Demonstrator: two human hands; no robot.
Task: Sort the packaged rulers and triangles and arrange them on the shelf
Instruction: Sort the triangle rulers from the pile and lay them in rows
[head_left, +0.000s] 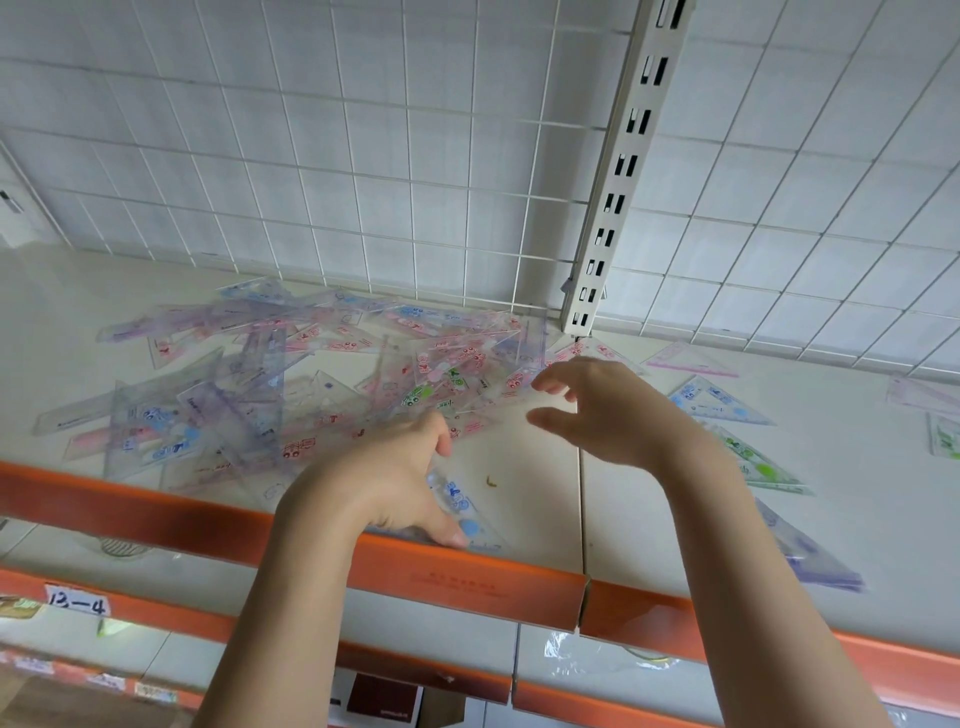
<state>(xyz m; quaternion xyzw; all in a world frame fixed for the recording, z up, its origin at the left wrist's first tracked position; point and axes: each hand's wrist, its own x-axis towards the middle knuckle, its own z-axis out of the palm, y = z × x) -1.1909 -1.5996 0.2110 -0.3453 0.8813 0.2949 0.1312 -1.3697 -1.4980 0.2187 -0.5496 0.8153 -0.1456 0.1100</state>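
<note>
A jumbled pile of packaged clear rulers and triangles (291, 384) covers the left and middle of the white shelf (540, 499). My left hand (410, 478) grips a clear triangle with blue print (467, 514) at the shelf's front edge, thumb on its lower corner. My right hand (602, 410) hovers over the pile's right edge, fingers spread and slightly curled, holding nothing. To the right, separate packages lie apart: a pink triangle (691, 361), a blue triangle (717, 402), a green triangle (763, 462) and purple triangles (810, 556) partly hidden by my right forearm.
A white wire grid (363, 156) backs the shelf, with a slotted upright post (618, 171). An orange rail (467, 577) runs along the front edge. More packages (935, 415) lie at the far right. A lower shelf carries a label reading 12-4 (78, 600).
</note>
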